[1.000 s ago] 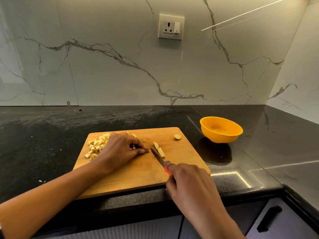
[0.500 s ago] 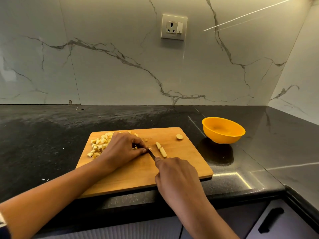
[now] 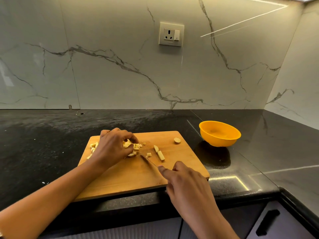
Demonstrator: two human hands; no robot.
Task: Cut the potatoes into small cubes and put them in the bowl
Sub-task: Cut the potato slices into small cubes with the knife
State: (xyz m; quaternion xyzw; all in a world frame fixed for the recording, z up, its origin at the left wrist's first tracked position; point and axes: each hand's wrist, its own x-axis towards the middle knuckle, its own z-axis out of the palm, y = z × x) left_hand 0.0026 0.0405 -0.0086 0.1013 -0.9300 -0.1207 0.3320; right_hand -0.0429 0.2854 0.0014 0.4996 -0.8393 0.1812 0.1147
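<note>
A wooden cutting board (image 3: 131, 176) lies at the counter's front edge. My left hand (image 3: 112, 149) is over a heap of pale potato cubes (image 3: 133, 146) at the board's back left, its fingers curled round some of them. More cubes (image 3: 93, 147) show to the left of that hand. My right hand (image 3: 183, 183) grips a knife (image 3: 148, 160), its blade flat and pointing toward the cubes. Two long potato pieces (image 3: 159, 153) and a small end piece (image 3: 177, 140) lie on the board's right part. An orange bowl (image 3: 220, 133) stands right of the board, with nothing in it.
Black stone counter (image 3: 51, 140) runs left and behind the board and turns a corner at the right. A marble wall with a socket (image 3: 171, 33) stands behind. Below the front edge are cabinet fronts with a black handle (image 3: 267, 222).
My left hand has lifted and moved back over the cubes, curling round them. The knife has come off the cut and drawn back toward me with my right hand.
</note>
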